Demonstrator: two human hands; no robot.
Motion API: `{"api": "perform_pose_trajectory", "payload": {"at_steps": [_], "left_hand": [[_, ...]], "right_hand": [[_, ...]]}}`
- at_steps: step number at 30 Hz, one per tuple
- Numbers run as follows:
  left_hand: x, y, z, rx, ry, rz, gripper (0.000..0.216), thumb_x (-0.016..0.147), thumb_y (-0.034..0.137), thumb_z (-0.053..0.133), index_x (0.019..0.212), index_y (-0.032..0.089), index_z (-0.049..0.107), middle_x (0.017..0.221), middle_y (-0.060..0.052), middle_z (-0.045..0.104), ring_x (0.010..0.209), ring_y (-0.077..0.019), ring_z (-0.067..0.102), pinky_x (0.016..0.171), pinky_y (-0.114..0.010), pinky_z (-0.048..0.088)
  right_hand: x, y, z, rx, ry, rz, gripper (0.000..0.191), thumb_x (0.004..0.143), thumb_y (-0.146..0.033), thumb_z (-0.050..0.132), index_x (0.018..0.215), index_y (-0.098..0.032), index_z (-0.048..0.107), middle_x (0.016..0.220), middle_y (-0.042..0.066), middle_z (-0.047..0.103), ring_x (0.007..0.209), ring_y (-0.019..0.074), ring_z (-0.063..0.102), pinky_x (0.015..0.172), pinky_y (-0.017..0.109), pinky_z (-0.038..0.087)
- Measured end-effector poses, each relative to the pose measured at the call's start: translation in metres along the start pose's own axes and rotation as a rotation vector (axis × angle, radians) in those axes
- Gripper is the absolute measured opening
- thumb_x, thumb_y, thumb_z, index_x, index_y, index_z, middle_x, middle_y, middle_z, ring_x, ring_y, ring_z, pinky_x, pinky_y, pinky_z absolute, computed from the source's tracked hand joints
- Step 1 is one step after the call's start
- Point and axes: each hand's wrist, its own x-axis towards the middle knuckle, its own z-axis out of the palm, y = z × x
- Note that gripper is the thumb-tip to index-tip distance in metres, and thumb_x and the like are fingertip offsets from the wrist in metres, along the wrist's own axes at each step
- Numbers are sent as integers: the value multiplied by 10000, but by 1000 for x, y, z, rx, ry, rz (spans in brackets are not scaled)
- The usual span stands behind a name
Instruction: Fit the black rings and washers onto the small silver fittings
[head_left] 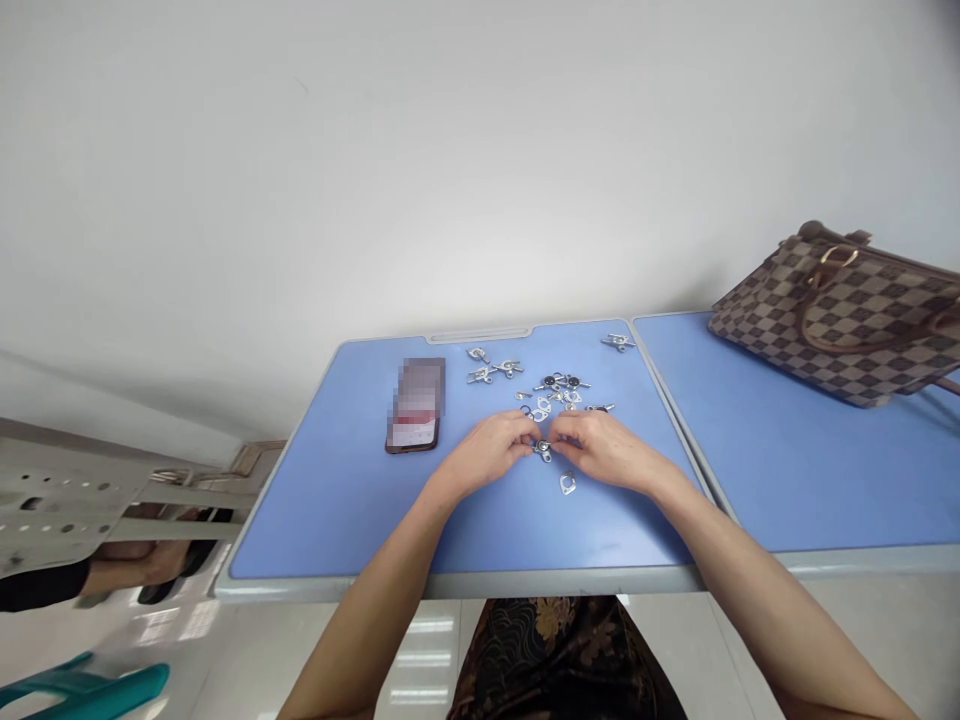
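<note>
My left hand [487,450] and my right hand [600,450] meet at the fingertips over the blue tabletop [337,520], pinching a small metal fitting [543,451] between them. Just below my right fingers lies a flat metal plate with a hole [568,483]. Beyond my hands is a loose scatter of silver metal parts [555,395], some with black round centres. Two more assembled pieces [484,374] lie at the far left of it, and another [619,342] sits near the far edge. The exact shape of the held fitting is partly hidden by my fingers.
A phone with a blurred screen [415,405] lies left of my hands. A second blue table [787,470] adjoins on the right, carrying a brown checkered handbag [840,315]. A perforated grey rack [60,500] and a teal chair [82,690] stand low at left.
</note>
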Motion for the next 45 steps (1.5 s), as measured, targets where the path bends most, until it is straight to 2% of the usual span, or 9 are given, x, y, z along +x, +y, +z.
{"api": "perform_pose_trajectory", "payload": {"at_steps": [11,17,24,28,31,34,40,45], "left_hand": [[1,0,2,0,-11,-5,186,785,91,498,896,187,614,842,-5,587,795,-152,545,730,-246,430],[-1,7,-2,27,-25,2,201,770,88,480,893,191,601,840,-3,590,800,-153,545,721,-247,426],[-3,12,-3,13,-7,-23,151,816,232,554,962,210,589,893,-1,603,820,-164,557,725,-259,436],[-2,8,-1,7,-5,-19,174,832,212,538,995,215,597,916,-4,606,834,-161,561,740,-258,436],[-2,7,0,4,-3,-21,171,833,203,539,992,215,597,912,-2,602,828,-157,562,746,-260,434],[-1,7,-1,-12,5,-18,187,832,216,553,1015,217,592,917,-1,600,833,-156,561,753,-262,436],[-1,10,-1,-42,2,-33,155,845,233,545,988,223,604,961,-2,588,775,-139,565,755,-268,443],[0,11,0,-44,3,-41,150,855,221,525,976,228,613,949,0,588,783,-140,571,755,-266,442]], "right_hand": [[-1,-5,6,-90,33,-15,148,794,-71,491,723,-176,566,700,2,590,594,110,474,581,233,289],[0,-7,7,-77,24,-2,163,790,-63,476,701,-177,552,705,-1,595,589,106,471,572,235,278],[1,-8,1,-44,-9,80,115,811,-109,514,776,-182,596,717,9,631,624,129,530,603,239,320],[-1,-7,-6,52,-40,95,82,847,-203,558,881,-193,632,796,22,673,703,150,584,645,245,362],[-2,-6,-12,115,-19,118,142,893,-256,513,911,-199,642,790,17,674,684,143,576,636,244,368],[-1,-5,-14,123,5,150,176,904,-226,476,892,-199,649,762,9,668,656,134,561,614,238,357],[0,-4,-11,95,-36,183,181,864,-145,482,855,-191,657,749,15,673,656,134,571,601,231,340],[1,-1,-7,70,-44,181,162,860,-151,493,816,-195,642,716,8,664,638,134,566,586,231,326]]}}
